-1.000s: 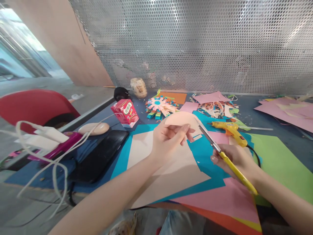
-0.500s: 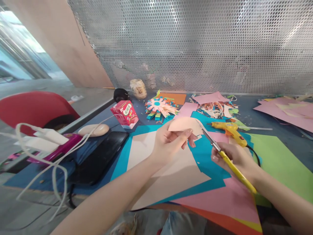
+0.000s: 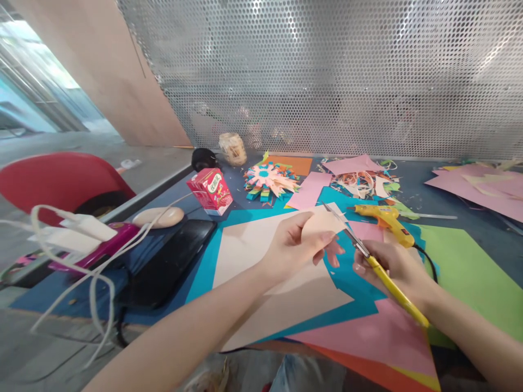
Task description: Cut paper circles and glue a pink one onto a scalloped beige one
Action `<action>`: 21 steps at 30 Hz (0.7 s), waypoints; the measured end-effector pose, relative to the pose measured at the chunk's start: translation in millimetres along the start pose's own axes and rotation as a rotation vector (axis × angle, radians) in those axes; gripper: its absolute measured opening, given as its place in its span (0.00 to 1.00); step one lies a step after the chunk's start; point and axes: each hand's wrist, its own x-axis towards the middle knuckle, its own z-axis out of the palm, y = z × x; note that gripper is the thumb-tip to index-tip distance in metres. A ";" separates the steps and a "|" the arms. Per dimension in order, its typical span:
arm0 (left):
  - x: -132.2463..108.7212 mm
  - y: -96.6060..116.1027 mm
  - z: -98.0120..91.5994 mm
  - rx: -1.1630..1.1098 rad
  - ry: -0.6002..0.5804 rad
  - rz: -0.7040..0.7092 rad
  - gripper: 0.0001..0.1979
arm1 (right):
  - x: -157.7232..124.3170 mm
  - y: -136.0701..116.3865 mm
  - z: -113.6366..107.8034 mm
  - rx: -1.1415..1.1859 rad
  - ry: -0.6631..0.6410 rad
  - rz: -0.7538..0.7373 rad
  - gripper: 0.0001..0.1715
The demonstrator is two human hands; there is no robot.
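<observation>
Pinched between the fingers of my left hand is a small cream piece of paper with a rounded edge. My right hand grips a pair of yellow-handled scissors, their blades pointing up and left. The blades are parted and reach the paper's right edge. Below both hands lie a large cream sheet and a blue sheet on the table. A layered paper flower in several colours sits behind my left hand.
A yellow glue gun lies behind my right hand, its cord trailing right. Paper scraps are piled at the back. A pink drink carton, black phone and purple power strip with looping cables stand left. Green paper lies right.
My left hand has shifted slightly right and turned the cream paper, so less of it shows. The scissor blades have opened wider at its edge.
</observation>
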 end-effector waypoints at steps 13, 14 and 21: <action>-6.4 -5.6 0.0 0.090 -0.199 -0.091 0.21 | -1.4 -2.9 1.4 -0.062 0.029 -0.005 0.29; -6.1 -5.6 -0.3 0.090 -0.188 -0.092 0.21 | -1.5 -3.0 1.3 -0.067 0.033 -0.004 0.28; -2.3 -2.5 -1.3 0.088 -0.048 0.048 0.20 | 0.0 -0.6 -2.2 -0.030 0.012 -0.026 0.27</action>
